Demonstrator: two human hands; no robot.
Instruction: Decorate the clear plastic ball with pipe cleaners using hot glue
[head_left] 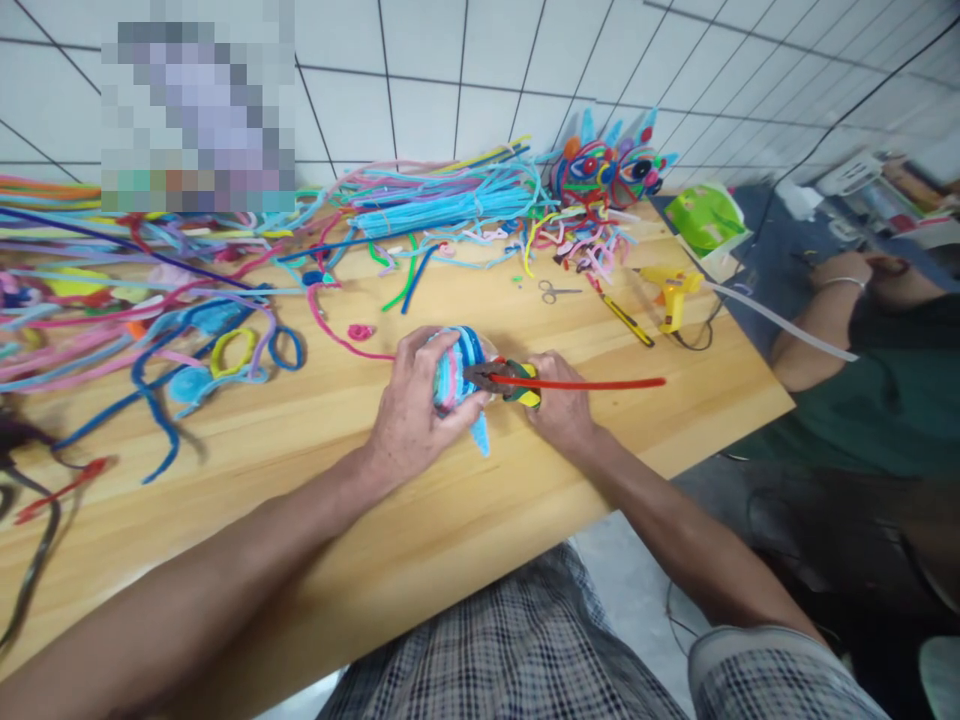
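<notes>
My left hand [412, 405] is closed around a small blue and pink pipe-cleaner figure [459, 372] on the wooden table [450, 520]. My right hand [559, 400] grips pliers [510, 380] with yellow-green handles, whose jaws point left into the figure. A red pipe cleaner [600, 383] runs from the pliers out to the right over my right hand. A light blue tip of the figure sticks out below my left hand.
Heaps of coloured pipe cleaners [187, 290] cover the table's left and back. A finished colourful figure [611, 165], small scissors [555, 292], a yellow utility knife [626, 320] and a yellow glue gun [675, 292] lie at the back right. Another person's arm [817, 320] rests beyond the right edge.
</notes>
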